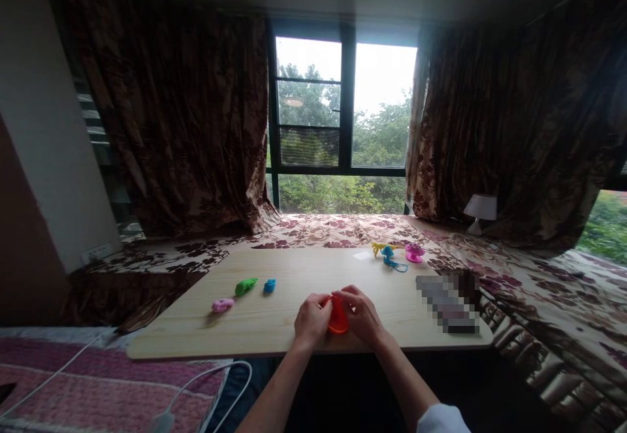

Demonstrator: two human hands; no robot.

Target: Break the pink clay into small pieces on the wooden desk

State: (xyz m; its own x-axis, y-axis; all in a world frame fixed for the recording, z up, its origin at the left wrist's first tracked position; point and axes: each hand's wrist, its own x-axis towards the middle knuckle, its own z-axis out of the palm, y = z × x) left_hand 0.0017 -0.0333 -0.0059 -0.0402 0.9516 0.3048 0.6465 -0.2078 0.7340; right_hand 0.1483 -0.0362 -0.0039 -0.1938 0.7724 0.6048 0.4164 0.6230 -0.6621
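Note:
Near the front edge of the wooden table, both hands meet over a soft-looking red-orange piece (337, 319) with a rounded lower edge. From the left side, my left hand (313, 319) is closed on it with the fingers curled. My right hand (361, 312) pinches its upper right part, fingers bent over the top. The fingers cover much of the piece, so its full shape and material cannot be made out.
Small pink (223, 305), green (245, 287) and blue (269, 285) lumps lie left on the tabletop (196, 338). Yellow (377, 249), blue (387, 253) and pink (414, 253) shaped pieces stand back right near a white paper (362, 256). A blurred dark object (448, 305) lies right.

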